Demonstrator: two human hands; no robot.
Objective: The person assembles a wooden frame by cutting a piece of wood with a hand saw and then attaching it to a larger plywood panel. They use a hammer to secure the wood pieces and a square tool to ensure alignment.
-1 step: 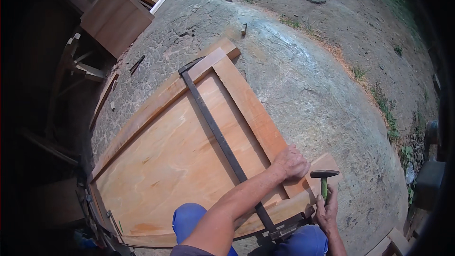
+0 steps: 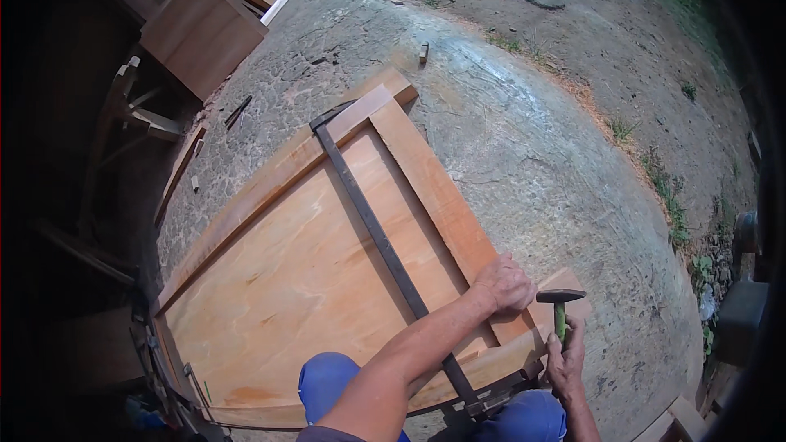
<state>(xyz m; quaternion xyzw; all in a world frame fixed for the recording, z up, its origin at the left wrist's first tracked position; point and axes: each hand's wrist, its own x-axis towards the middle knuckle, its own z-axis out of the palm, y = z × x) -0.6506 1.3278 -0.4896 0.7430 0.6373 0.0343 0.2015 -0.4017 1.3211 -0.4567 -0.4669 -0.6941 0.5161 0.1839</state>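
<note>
My left hand is curled closed over the right-hand rail of a wooden framed panel, near its lower right corner. Whatever its fingers may hold is hidden. In my right hand is a hammer with a green handle and a dark metal head, held upright just right of that corner. A long dark bar clamp spans the frame from its far edge to the near edge by my knees. My left forearm crosses over the clamp bar.
The panel lies over rough grey rock. A brown board and stacked timber stand at the far left. A small wood block lies beyond the frame. More wood pieces sit at the lower right.
The hammer's head has risen very slightly in my right hand. My left hand stays on the frame's corner, and the panel and clamp keep their places.
</note>
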